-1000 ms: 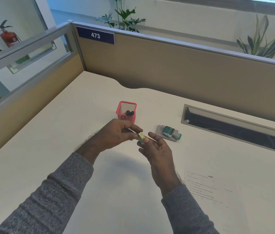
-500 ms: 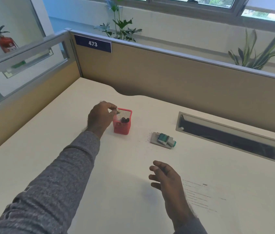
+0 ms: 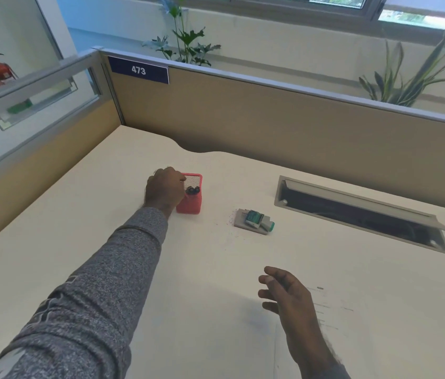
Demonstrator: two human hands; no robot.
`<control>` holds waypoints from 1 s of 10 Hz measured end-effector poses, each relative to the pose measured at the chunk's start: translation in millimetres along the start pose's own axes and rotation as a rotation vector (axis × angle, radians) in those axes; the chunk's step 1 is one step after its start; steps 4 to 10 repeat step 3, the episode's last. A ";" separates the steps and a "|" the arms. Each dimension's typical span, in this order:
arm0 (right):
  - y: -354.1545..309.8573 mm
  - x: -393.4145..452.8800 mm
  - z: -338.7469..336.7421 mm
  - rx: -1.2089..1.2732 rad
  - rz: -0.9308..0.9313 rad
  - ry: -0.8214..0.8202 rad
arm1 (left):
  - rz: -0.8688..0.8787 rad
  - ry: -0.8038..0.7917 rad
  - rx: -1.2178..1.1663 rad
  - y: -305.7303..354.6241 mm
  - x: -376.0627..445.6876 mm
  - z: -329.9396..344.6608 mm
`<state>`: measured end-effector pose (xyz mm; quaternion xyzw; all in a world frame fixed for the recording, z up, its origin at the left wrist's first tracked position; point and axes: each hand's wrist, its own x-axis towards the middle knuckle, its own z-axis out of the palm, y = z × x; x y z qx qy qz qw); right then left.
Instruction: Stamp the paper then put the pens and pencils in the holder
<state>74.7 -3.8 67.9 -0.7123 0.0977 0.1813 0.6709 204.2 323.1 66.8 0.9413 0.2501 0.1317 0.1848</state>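
Red mesh pen holder (image 3: 192,205) under curled left hand (image 3: 164,190), its grasp hidden, right hand (image 3: 288,292) spread loosely above printed paper (image 3: 333,310), stamp (image 3: 255,221) apart.

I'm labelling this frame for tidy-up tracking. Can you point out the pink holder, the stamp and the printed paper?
pink holder (image 3: 192,205): head view, front mesh wall.
stamp (image 3: 254,218): head view, green top of its body.
printed paper (image 3: 333,310): head view, printed area right of the right hand.
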 end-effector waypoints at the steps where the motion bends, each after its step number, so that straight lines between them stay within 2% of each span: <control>1: -3.8 -5.2 -14.3 -0.025 -0.022 0.029 | 0.044 0.054 -0.025 7.6 -9.9 -12.8; 3: 4.7 -13.4 -40.5 -0.250 -0.129 0.079 | 0.130 0.217 0.016 23.9 -69.6 -22.9; 10: 4.7 -13.4 -40.5 -0.250 -0.129 0.079 | 0.130 0.217 0.016 23.9 -69.6 -22.9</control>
